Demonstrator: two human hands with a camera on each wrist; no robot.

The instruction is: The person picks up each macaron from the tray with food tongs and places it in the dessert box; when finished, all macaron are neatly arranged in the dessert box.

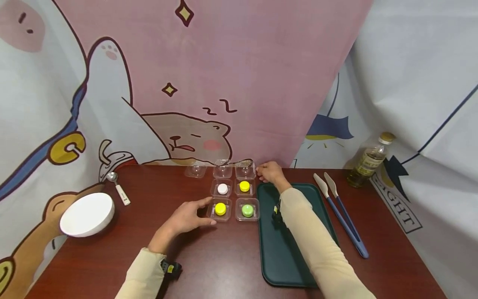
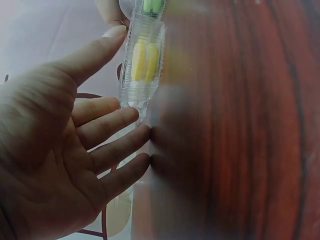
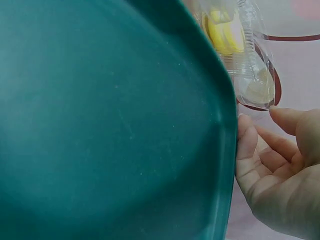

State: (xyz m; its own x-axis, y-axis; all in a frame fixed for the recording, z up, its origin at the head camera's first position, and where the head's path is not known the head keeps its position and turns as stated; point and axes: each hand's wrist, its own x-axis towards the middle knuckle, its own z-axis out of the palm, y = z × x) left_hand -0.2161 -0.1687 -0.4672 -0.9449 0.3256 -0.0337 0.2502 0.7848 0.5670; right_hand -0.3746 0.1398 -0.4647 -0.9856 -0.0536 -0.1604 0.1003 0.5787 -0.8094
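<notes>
My left hand is at the front left clear box, which holds a yellow macaron. Its thumb and fingers spread around the box's left side; the left wrist view shows the palm with nothing gripped. Beside it sits a box with a green macaron. Behind are boxes with a white macaron and another yellow macaron. At the far right, my right hand is beside a clear lid. In the right wrist view, one fingertip meets the lid's edge, other fingers loosely bent.
Under my right forearm lies a dark green tray. Tongs and an oil bottle are to its right. A white bowl and a scoop are at left. More clear plastic pieces stand by the back curtain.
</notes>
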